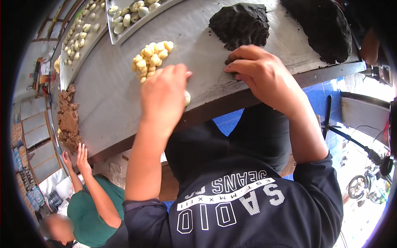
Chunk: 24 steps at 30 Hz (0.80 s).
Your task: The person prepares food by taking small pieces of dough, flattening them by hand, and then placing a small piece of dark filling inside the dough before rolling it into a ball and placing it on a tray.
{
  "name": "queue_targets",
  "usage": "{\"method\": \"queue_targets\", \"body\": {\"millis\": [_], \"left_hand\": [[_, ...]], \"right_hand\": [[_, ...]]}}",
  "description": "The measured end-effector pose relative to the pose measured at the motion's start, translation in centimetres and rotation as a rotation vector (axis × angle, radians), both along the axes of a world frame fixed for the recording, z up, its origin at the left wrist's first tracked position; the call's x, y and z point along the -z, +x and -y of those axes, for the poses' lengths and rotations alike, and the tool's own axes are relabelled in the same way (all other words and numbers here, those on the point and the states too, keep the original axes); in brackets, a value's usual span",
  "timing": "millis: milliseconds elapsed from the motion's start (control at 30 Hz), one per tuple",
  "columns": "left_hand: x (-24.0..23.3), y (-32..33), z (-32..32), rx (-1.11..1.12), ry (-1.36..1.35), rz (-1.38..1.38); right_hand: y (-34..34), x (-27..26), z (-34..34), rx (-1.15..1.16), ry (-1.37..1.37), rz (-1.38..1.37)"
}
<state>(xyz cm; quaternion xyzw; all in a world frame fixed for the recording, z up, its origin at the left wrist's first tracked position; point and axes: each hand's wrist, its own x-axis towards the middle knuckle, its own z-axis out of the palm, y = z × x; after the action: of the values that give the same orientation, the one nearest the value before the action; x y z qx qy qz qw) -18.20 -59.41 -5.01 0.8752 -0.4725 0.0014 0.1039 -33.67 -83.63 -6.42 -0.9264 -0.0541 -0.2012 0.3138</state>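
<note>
My left hand (164, 96) is over the metal worktop, beside a pile of small pale-yellow dough balls (152, 57). Motion blurs its curled fingers, and what they hold is hidden. A pale rounded piece (187, 98) shows on the worktop just right of that hand. My right hand (263, 73) has its fingers bent around a small piece of black dough (231, 60) at the worktop. Beyond it lies a rough lump of black dough (242, 24). A larger, smoother black dough mass (330, 32) sits farther right.
A metal tray (131, 34) of marbled pale and grey-green balls stands at the back left, next to a longer tray (66, 73) of similar balls. Brown dough (69, 119) lies at the left end. A co-worker in a green shirt (93, 210) has both hands near it.
</note>
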Motion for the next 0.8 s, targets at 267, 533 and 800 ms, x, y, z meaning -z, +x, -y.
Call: {"method": "queue_targets", "body": {"millis": [267, 533, 800], "left_hand": [[1.5, -1.9, 0.7, 0.009, 0.043, 0.235], [1.5, 1.1, -6.4, -0.145, -0.701, -0.714], [2.0, 3.0, -6.7, -0.446, -0.197, 0.054]], "right_hand": [[-0.6, 0.1, -1.7, 0.224, -0.193, 0.019], [0.5, 0.4, -4.8, -0.194, 0.057, 0.026], [0.8, 1.3, -3.3, -0.103, -0.078, 0.036]]}}
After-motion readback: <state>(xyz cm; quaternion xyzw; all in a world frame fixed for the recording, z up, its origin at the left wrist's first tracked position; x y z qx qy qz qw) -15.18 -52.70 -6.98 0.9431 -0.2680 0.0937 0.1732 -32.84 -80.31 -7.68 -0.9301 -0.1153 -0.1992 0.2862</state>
